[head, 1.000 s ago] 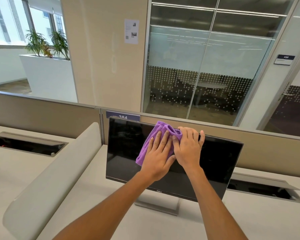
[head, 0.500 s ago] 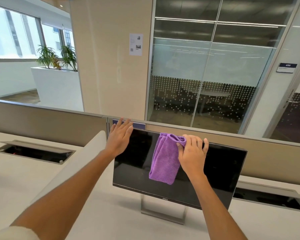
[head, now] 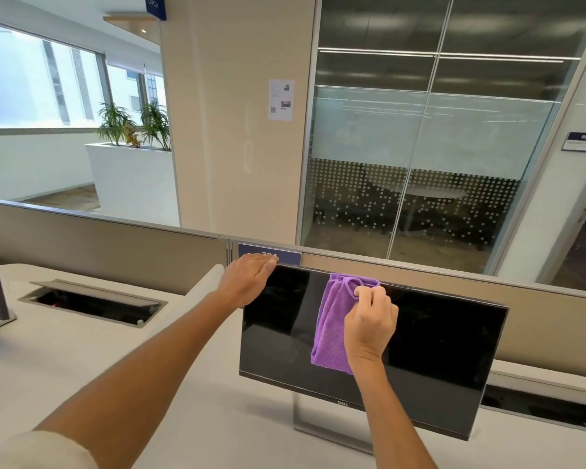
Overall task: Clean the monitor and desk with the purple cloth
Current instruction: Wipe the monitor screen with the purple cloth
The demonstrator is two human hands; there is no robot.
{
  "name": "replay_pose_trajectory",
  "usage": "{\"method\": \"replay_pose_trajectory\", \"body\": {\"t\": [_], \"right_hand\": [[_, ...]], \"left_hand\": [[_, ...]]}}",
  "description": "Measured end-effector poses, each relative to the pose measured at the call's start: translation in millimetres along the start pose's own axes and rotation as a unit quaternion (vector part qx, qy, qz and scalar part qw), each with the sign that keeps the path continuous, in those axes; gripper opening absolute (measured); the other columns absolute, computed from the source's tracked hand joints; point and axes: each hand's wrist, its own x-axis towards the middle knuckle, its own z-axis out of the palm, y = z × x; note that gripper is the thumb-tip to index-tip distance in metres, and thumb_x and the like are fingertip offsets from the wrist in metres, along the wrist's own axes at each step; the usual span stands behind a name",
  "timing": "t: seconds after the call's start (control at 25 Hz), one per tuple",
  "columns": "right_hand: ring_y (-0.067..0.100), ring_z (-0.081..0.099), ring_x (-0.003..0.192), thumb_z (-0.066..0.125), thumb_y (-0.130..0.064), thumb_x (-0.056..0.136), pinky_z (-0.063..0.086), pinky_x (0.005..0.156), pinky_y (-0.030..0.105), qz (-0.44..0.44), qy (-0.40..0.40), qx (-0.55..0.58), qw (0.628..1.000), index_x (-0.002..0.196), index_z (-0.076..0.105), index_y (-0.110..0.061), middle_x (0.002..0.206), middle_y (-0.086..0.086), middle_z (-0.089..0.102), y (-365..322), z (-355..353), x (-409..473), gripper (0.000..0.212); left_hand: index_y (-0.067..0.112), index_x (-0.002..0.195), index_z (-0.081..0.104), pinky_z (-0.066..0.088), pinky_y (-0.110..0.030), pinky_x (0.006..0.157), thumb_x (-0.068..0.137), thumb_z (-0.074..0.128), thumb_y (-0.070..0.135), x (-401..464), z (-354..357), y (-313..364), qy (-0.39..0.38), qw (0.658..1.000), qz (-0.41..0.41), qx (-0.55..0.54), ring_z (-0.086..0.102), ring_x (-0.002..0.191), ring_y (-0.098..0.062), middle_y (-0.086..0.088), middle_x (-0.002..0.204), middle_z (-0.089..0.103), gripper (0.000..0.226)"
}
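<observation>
Purple cloth (head: 332, 328) pinched by right hand (head: 371, 321), hanging against monitor (head: 437, 346).

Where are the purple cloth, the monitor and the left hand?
purple cloth (head: 330, 330), head view: middle of the hanging fold.
monitor (head: 437, 336), head view: bare dark screen, right of the cloth.
left hand (head: 249, 280), head view: back of the hand at the monitor's top left corner.

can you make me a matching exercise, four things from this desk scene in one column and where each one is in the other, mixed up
Things:
1. left hand
2. right hand
3. cloth
4. plants

Places or states:
A. hanging down the front of the screen
B. in a white planter by the window
C. resting on the monitor's top left corner
D. gripping the cloth near the top edge

Pairs: 1-C, 2-D, 3-A, 4-B
</observation>
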Motion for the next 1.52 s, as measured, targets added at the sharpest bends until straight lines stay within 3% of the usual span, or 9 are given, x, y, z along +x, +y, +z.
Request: {"method": "replay_pose_trajectory", "body": {"t": [0.12, 0.2, 0.36, 0.56, 0.8, 1.04, 1.16, 1.28, 1.52], "right_hand": [[0.023, 0.057, 0.076, 0.051, -0.016, 0.098, 0.055, 0.062, 0.036, 0.061, 0.008, 0.079, 0.995, 0.101, 0.059, -0.007, 0.095, 0.012, 0.061, -16, 1, -2, 0.013], [0.031, 0.06, 0.102, 0.035, -0.025, 0.103, 0.057, 0.083, 0.042, 0.053, -0.022, 0.081, 0.995, 0.108, 0.057, -0.005, 0.12, 0.018, 0.06, -19, 6, -22, 0.03], [0.038, 0.031, 0.141, 0.037, -0.029, 0.099, 0.028, 0.114, 0.053, -0.104, -0.133, -0.028, 0.985, 0.135, 0.051, -0.008, 0.151, 0.019, 0.034, 9, 18, -65, 0.044], [0.033, 0.021, 0.146, 0.042, -0.041, 0.097, 0.019, 0.116, 0.056, -0.173, -0.118, -0.061, 0.976, 0.147, 0.037, -0.021, 0.156, 0.014, 0.025, 29, 21, -33, 0.054], [0.042, 0.013, 0.145, 0.041, -0.049, 0.096, 0.012, 0.116, 0.059, -0.088, -0.123, -0.067, 0.986, 0.15, 0.03, -0.016, 0.157, 0.021, 0.018, -17, 50, -39, 0.064], [0.03, 0.023, 0.143, 0.039, -0.051, 0.098, 0.009, 0.119, 0.049, -0.314, -0.231, 0.005, 0.921, 0.138, 0.046, -0.028, 0.148, 0.004, 0.045, -91, 68, -90, 0.047], [0.027, 0.024, 0.141, 0.039, -0.051, 0.098, 0.012, 0.119, 0.047, -0.357, -0.236, -0.008, 0.904, 0.139, 0.044, -0.029, 0.146, 0.001, 0.047, -89, 74, -98, 0.047], [0.028, 0.019, 0.146, 0.045, -0.05, 0.096, 0.018, 0.118, 0.05, -0.317, -0.192, -0.005, 0.929, 0.143, 0.041, -0.029, 0.152, 0.004, 0.039, -64, 66, -84, 0.052], [0.038, 0.017, 0.146, 0.039, -0.046, 0.097, 0.014, 0.117, 0.056, -0.07, -0.104, -0.078, 0.989, 0.148, 0.034, -0.015, 0.157, 0.018, 0.02, 38, 33, -54, 0.06]], "left_hand": [[0.024, 0.135, 0.053, 0.032, -0.036, 0.111, 0.102, 0.023, 0.042, -1, 1, 1, 0.016, 1.0, 0.003, 0.002, 0.041, 0.133, -0.012, 0.006, 0.139, 0.052, 0.047], [0.024, 0.135, 0.053, 0.03, -0.037, 0.112, 0.102, 0.023, 0.042, 0, 4, 0, 0.022, 1.0, -0.004, -0.006, 0.04, 0.134, -0.012, 0.007, 0.139, 0.052, 0.048], [0.026, 0.135, 0.053, 0.028, -0.038, 0.114, 0.102, 0.022, 0.044, -3, 7, -2, 0.033, 0.999, -0.008, -0.01, 0.038, 0.135, -0.011, 0.008, 0.139, 0.051, 0.049], [0.023, 0.132, 0.055, 0.028, -0.032, 0.109, 0.103, 0.023, 0.04, -7, -1, 10, 0.037, 0.999, -0.015, -0.022, 0.041, 0.131, -0.012, 0.006, 0.137, 0.054, 0.047], [0.029, 0.132, 0.054, 0.033, -0.034, 0.106, 0.098, 0.016, 0.051, -13, 9, 8, 0.054, 0.998, -0.035, -0.003, 0.041, 0.131, -0.012, 0.011, 0.136, 0.054, 0.056], [0.03, 0.131, 0.054, 0.03, -0.033, 0.109, 0.099, 0.015, 0.05, -17, 11, 7, 0.06, 0.998, -0.023, -0.023, 0.039, 0.133, -0.008, 0.012, 0.136, 0.053, 0.055], [0.031, 0.138, 0.047, 0.022, -0.034, 0.114, 0.092, 0.011, 0.055, -19, 13, 6, 0.032, 0.999, -0.034, -0.024, 0.03, 0.138, -0.007, 0.013, 0.144, 0.045, 0.063], [0.026, 0.135, 0.051, 0.023, -0.033, 0.113, 0.099, 0.015, 0.048, -20, 10, 7, 0.049, 0.998, -0.009, -0.04, 0.031, 0.138, -0.009, 0.01, 0.141, 0.049, 0.055], [0.025, 0.137, 0.049, 0.011, -0.029, 0.115, 0.102, 0.022, 0.04, -20, 2, 12, 0.022, 1.0, 0.003, -0.009, 0.024, 0.142, -0.01, 0.008, 0.145, 0.044, 0.047]]}}
